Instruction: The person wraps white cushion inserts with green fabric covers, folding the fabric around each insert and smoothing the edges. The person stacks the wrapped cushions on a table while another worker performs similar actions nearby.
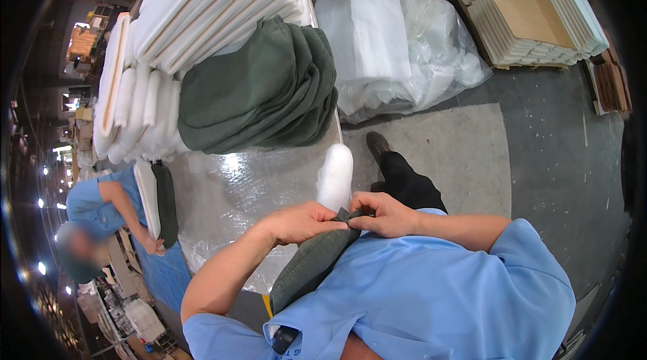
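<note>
Close to my body, a dark green fabric cover (313,262) hangs from both hands. My left hand (306,220) pinches its upper edge between thumb and fingers. Right beside it, my right hand (384,214) grips the same edge, and the fingertips of the two hands nearly meet. Just beyond them a long white padded piece (335,174) with a rounded end juts out over the table's edge. Its near end disappears behind my hands, so I cannot tell whether it reaches into the cover.
On the plastic-covered table (232,185) lies a stack of green covers (249,90) beside piled white pads (216,6). Clear bags of white padding (431,63) rest beyond the table. Flat cardboard-coloured stacks (526,3) stand far right. At left, a co-worker (111,198) holds a green-and-white piece.
</note>
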Motion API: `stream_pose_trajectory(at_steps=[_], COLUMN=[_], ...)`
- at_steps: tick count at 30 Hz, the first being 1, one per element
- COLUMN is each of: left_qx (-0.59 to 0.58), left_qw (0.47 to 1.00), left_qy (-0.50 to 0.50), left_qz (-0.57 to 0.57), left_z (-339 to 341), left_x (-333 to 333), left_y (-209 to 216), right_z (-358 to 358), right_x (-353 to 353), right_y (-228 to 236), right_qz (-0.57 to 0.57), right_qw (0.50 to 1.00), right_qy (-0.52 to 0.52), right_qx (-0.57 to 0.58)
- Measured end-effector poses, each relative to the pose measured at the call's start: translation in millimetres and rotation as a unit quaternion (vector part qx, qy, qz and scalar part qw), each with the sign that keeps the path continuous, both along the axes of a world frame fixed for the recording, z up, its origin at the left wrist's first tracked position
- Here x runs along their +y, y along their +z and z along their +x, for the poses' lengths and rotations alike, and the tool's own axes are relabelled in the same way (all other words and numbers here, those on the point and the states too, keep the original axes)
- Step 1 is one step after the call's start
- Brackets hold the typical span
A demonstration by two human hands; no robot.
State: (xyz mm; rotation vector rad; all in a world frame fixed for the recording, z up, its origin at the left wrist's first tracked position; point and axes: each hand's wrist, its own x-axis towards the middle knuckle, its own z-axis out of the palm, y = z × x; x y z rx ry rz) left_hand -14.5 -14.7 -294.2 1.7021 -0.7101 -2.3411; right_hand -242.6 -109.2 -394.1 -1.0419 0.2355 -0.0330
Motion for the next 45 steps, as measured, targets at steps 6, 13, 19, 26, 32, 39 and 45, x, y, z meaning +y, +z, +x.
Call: stream_pose_trajectory(at_steps=[6,13,19,26,32,39,45], left_qx=[-0.077,-0.180,-0.144,-0.364,-0.356,-0.283,-0.254], left_qw=[0.980,0.932,0.928,0.811,0.688,0.749,0.837], left_qy=[-0.066,-0.217,-0.307,-0.329,-0.249,-0.199,-0.083], left_qz=[-0.170,-0.228,-0.152,-0.319,-0.581,-0.565,-0.478], left_z=[-4.4,8.2,6.2,-12.1,14.1,38.5,51.2], left_x=[-5.9,-13.6,-34.5,-23.2,-39.2,-56.1,-66.1], left_y=[16.7,13.4,35.4,37.9,7.0,-30.0,-70.5], right_z=[3.5,6.3,5.9,6.4,30.4,47.9,76.3], right_x=[-6.4,-13.4,-6.8,-23.8,-51.6,-74.3,-103.8], right_y=[-13.2,-7.9,5.8,26.4,4.4,-9.0,-18.8], right_qz=[0.208,-0.124,-0.411,-0.557,-0.496,-0.363,-0.339], right_qw=[0.968,0.984,0.906,0.824,0.866,0.931,0.941], right_qy=[0.143,0.125,-0.019,-0.096,-0.052,0.012,-0.011], right_qx=[0.006,0.020,-0.102,-0.034,-0.037,-0.029,0.019])
